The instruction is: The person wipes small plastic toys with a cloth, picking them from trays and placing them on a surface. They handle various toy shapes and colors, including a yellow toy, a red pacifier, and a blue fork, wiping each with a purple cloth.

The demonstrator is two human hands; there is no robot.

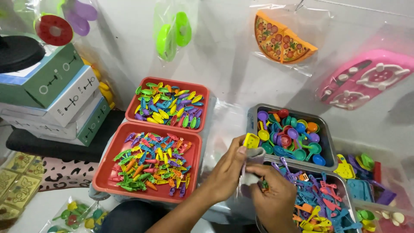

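Left hand (228,170) pinching the mouth of a small clear plastic bag (252,166), with a yellow toy piece (251,140) at the fingertips just above it. Right hand (276,196) closed around the bag's lower part, right below the left. Best bet here: keeping the opening spread wide and the bag upright so the piece drops in clean. Just right of the bag, a grey metal tray (327,142) of toy spoons, another tray (345,183) of tiny utensils below that. Left of the bag, two red trays (196,142) of mini plastic veggies. Toy pizza slices (282,39) bagged on the wall above.
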